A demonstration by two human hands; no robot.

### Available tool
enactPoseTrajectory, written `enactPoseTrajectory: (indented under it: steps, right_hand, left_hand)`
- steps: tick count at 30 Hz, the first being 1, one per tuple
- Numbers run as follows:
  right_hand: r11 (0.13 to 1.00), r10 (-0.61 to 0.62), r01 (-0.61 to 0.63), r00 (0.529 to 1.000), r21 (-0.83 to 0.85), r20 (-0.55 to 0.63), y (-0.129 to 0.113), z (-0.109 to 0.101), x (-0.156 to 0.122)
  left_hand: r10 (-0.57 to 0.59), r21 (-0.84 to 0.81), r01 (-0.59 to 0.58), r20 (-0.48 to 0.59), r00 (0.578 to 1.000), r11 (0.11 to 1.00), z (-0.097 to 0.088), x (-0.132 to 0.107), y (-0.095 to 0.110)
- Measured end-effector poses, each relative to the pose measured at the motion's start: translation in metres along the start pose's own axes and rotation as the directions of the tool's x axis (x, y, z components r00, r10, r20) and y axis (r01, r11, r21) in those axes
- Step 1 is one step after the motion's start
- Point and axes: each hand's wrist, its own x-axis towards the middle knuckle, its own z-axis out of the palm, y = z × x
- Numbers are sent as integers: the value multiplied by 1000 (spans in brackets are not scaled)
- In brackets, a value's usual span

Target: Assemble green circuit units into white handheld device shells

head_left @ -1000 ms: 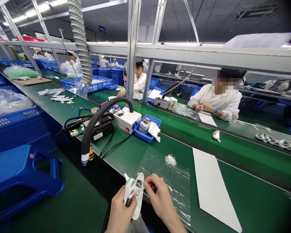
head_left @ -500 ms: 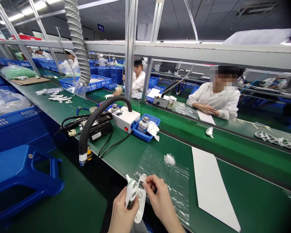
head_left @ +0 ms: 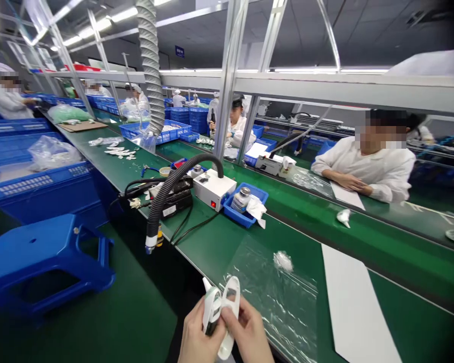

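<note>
My left hand (head_left: pixel 200 330) is closed around a white ear thermometer body (head_left: pixel 211 308) with a pointed tip facing up and away. Right beside it, my right hand (head_left: pixel 251 330) grips a long oval white cover (head_left: pixel 226 349) that has a window opening near its upper end. The right thumb presses on the cover's near face, and its other fingers are behind it. Both parts are held close together over the bench's front edge. A flat clear plastic bag (head_left: pixel 287 307) lies on the bench just beyond my hands.
A white board (head_left: pixel 348 297) lies to the right. Further back are a blue tray (head_left: pixel 240 220) with a bottle and tissue, a white box (head_left: pixel 212 189) and a black hose (head_left: pixel 159 201). A blue stool (head_left: pixel 41 247) stands at left. A co-worker (head_left: pixel 363 166) sits across the green belt.
The view has turned left, so the scene sits further right. My right fingers have moved from the cover's dark window to its middle and behind it. The window now looks see-through.
</note>
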Motion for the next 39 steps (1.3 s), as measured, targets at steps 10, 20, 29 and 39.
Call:
enactPoseTrajectory:
  steps: [10,20,29,39]
  right_hand:
    - [952,206,-181,976,248,-76,33,33,17]
    - [904,332,-390,899,177,284,53,177,93]
    - [896,320,-384,906,222,277,63,179,90]
    - [912,276,-354,903,206,330,62,217,95]
  left_hand:
    - [-546,-745,240,-194,815,623,-87,72,-48]
    - [-612,-750,236,-269,744,617,-131,74,-67]
    - [-620,-754,250,-254,742,608,-114,76,-67]
    - [-627,-772,171,-343,699,613,-139,76,-76]
